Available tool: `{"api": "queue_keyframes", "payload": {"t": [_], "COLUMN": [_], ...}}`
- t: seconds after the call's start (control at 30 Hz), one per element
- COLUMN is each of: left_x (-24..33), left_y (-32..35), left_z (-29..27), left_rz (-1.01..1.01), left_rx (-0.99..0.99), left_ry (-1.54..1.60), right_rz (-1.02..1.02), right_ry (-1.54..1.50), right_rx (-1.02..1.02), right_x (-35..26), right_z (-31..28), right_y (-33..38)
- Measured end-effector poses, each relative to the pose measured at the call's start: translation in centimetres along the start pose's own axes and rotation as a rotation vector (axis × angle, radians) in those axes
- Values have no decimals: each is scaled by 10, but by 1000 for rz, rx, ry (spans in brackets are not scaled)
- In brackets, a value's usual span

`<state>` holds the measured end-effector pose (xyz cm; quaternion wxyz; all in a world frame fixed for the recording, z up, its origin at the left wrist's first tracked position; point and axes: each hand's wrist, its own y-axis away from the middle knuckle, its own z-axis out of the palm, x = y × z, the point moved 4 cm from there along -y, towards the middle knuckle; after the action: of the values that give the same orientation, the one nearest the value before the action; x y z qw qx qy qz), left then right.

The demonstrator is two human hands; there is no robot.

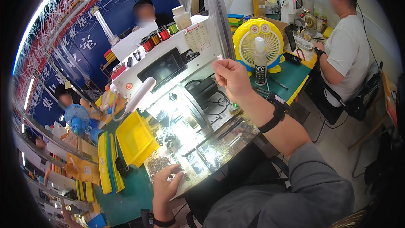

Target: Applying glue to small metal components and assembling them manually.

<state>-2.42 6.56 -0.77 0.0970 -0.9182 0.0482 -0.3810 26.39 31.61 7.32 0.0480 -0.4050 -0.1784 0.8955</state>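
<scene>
My right hand [233, 78] is raised in front of the white machine [198, 42]. Its thumb and fingers pinch a tiny pale, pinkish piece [220, 58], too small to name. Low on the left, my left hand [166, 184] rests at the edge of the lit worktop [200, 160]. Its fingers are loosely bent and apart, and nothing shows between them. Just beyond those fingertips lies a heap of small metal bits [158, 164]. Glare from the work lamp washes out the middle of the machine bed.
A yellow bin [136, 137] and stacked yellow and blue trays [109, 162] stand left of the worktop. Wire spools [163, 33] line the machine's top. Right of it are a yellow fan [249, 38] and a spray bottle [260, 65]. A person [354, 46] sits at far right.
</scene>
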Motion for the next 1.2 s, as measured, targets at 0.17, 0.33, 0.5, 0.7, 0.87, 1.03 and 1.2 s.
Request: {"api": "queue_keyframes", "payload": {"t": [0.17,0.33,0.5,0.7,0.87,1.03,1.2], "left_x": [0,5,1,3,28,83,145], "left_y": [3,5,9,13,4,-20,-68], "left_z": [0,2,3,2,2,-6,-9], "left_rz": [4,-4,1,8,64,253,417], "left_rx": [12,35,22,32,59,140,222], "left_ry": [-13,34,38,62,90,119,101], "right_rz": [-14,4,35,156,279,315,279], "right_ry": [36,39,45,31,215,206,224], "right_rx": [-5,-42,-91,-138,-276,-330,-390], "right_x": [-4,-5,-3,3,17,14,5], "right_z": [-1,-3,-5,-1,9,25,40], "right_y": [3,7,15,37,79,98,116]}}
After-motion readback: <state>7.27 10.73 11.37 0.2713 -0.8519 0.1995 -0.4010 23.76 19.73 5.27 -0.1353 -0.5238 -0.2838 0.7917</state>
